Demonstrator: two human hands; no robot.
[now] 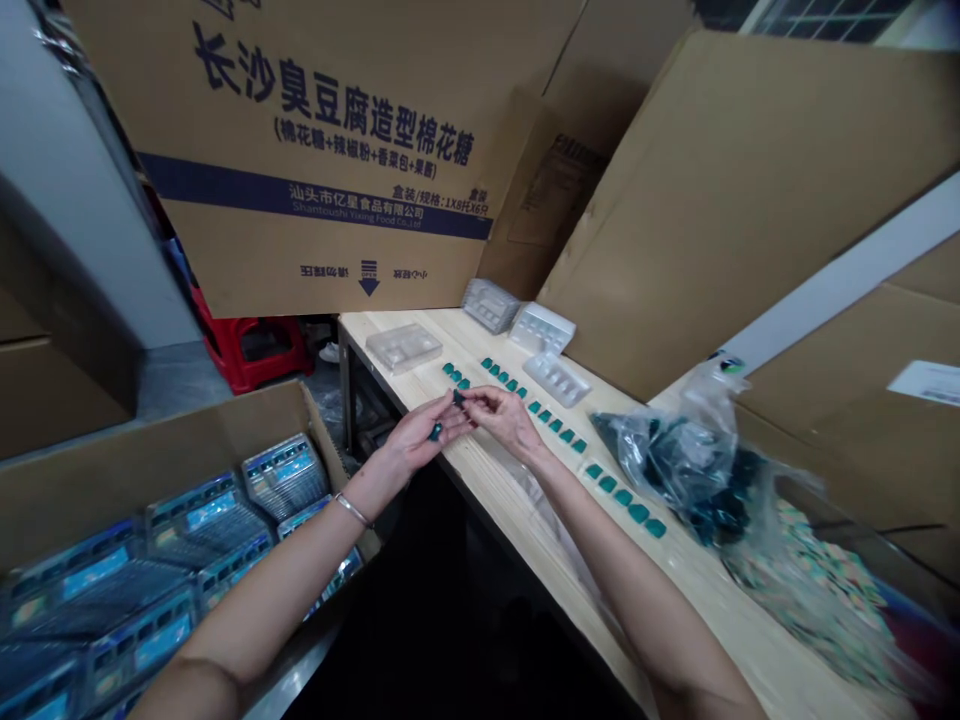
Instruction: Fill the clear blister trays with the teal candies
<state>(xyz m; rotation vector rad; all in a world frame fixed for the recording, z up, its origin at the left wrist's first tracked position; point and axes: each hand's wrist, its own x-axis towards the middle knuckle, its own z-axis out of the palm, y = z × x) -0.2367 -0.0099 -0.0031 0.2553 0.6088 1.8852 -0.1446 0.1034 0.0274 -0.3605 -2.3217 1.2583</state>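
Note:
My left hand (411, 436) is turned palm up over the near edge of the wooden table, its fingers partly curled. A small dark green piece (435, 432) lies in that palm. At the fingertips of both hands is a second green piece (458, 397); my right hand (508, 420) pinches it from the right. Rows of similar flat green pieces (555, 425) lie on the table just beyond my hands and along to the right. Three more green pieces (457, 377) sit in a short row behind my fingertips. Fingers partly hide the held piece.
Clear plastic trays (557, 378) and a clear case (403, 347) lie on the table (517, 500). A plastic bag of green pieces (675, 460) stands right. An open carton (300, 400) with packaged sets is at left. Large cardboard boxes (337, 240) rise behind; a red stool (255, 350) is beyond.

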